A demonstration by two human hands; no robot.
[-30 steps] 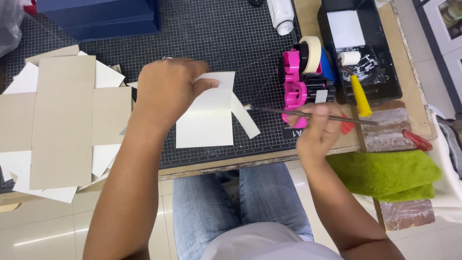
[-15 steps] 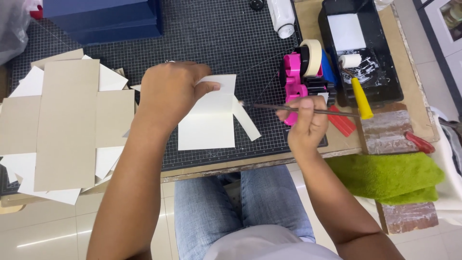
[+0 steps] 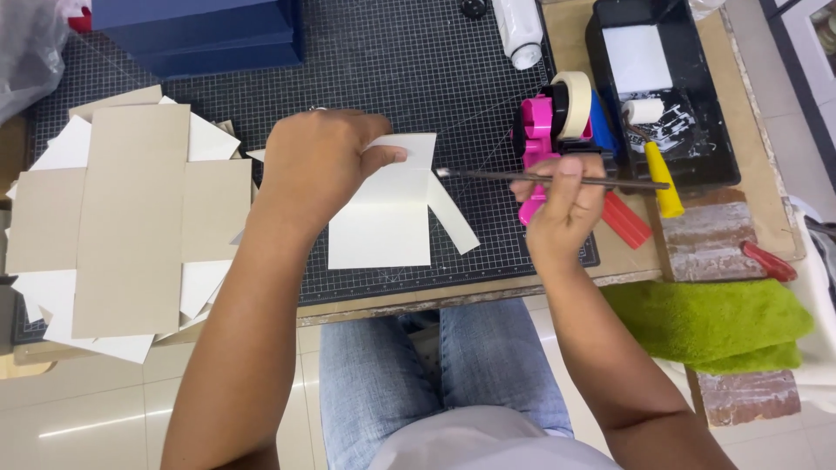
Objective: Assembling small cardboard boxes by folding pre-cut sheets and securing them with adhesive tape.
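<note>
Head view: a person sits at a table (image 3: 488,292) covered by a dark gridded cutting mat (image 3: 392,78), with both hands over it.
Left hand: the left hand (image 3: 318,165) lies palm down on a white card sheet (image 3: 383,218), fingers curled over its upper left edge and the thumb tip pressing on it, pinning it flat to the mat.
Right hand: the right hand (image 3: 562,204) is closed around a thin brush (image 3: 549,178), held nearly level, bristle tip pointing left and stopping just beside the sheet's upper right corner.
Card sheet: it sits mid-mat in front of the person, with a narrow flap (image 3: 453,213) angling out from its right edge.
Progress: as far as I can judge, the sheet is positioned and held while the brush has only reached its edge; no wet patch or glue line can be made out on the card, so coating looks barely begun, if at all.
Stock at left: a cross-shaped brown cardboard blank (image 3: 131,218) rests on a pile of white sheets, well apart from the brush.
Right side: a pink tape dispenser (image 3: 544,144) stands touching or just behind the right hand; a black tray (image 3: 610,104) holds a small roller with a yellow handle (image 3: 666,183).
Also: a green towel (image 3: 705,318) lies beyond the mat's corner, and a blue box (image 3: 200,30) sits at the far edge.
In the way: the dispenser crowds the brush hand; the left hand covers part of the sheet.
</note>
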